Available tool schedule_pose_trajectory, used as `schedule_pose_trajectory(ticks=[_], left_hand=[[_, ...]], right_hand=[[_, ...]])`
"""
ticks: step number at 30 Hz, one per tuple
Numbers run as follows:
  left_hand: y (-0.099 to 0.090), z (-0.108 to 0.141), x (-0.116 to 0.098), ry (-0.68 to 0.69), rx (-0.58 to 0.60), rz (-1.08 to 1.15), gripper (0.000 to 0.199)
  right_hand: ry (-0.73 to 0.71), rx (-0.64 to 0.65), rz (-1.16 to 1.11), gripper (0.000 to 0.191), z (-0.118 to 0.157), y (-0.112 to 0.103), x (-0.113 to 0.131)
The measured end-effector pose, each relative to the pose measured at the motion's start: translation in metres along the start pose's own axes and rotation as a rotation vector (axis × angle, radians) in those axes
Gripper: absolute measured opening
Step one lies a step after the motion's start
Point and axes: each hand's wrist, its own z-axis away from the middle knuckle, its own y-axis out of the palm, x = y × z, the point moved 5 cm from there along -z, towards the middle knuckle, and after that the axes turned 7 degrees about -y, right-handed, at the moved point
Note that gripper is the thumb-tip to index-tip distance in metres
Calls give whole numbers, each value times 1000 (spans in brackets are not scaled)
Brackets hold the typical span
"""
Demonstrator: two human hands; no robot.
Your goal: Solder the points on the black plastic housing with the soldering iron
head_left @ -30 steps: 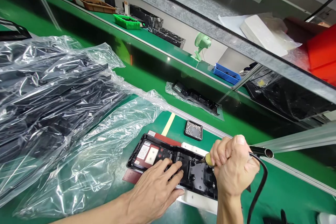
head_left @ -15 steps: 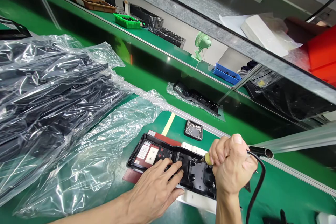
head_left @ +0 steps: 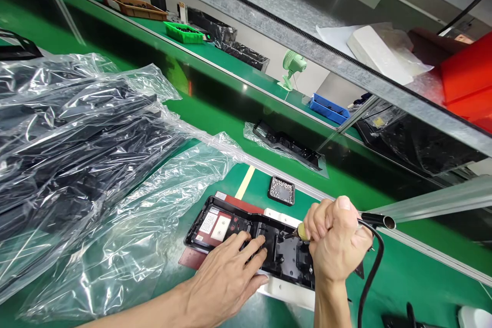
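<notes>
A long black plastic housing (head_left: 282, 251) lies in a white fixture (head_left: 286, 292) on the green bench. My left hand (head_left: 230, 271) rests on its near edge, fingers spread and bent over the middle. My right hand (head_left: 336, 238) is wrapped round a corded electric screwdriver (head_left: 303, 231), whose tip points into the housing; the exact contact point is too small to tell. A black cable (head_left: 374, 266) hangs from the tool's rear. Just beyond the housing sits a small black tray of screws (head_left: 282, 190).
Plastic-wrapped dark parts (head_left: 84, 164) pile up at the left. Another black part (head_left: 288, 146) lies on plastic behind the bench's metal edge. A metal shelf beam (head_left: 307, 46) crosses overhead. A blue bin (head_left: 328, 109) and green fan (head_left: 292, 66) stand farther back.
The whole view has shifted slightly. Both hands keep nearly the same places on the housing and the screwdriver.
</notes>
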Motion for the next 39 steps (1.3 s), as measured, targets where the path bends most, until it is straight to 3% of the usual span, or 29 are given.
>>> schedule_pose_trajectory(ticks=[11, 19, 25, 28, 36, 39], left_hand=[[0, 1, 1, 4, -1, -10, 35], [0, 1, 0, 15, 6, -22, 35], [-1, 1, 0, 20, 15, -36, 36], [-2, 1, 0, 19, -1, -36, 36], [-2, 1, 0, 9, -13, -36, 35], [-1, 0, 0, 16, 2, -44, 35]], right_hand=[[21, 21, -13, 48, -2, -1, -3], [116, 333, -130, 42, -4, -7, 0], [127, 234, 83, 29, -7, -11, 1], [134, 248, 115, 26, -4, -10, 2], [98, 365, -186, 37, -4, -7, 3], [109, 350, -246, 35, -9, -9, 4]])
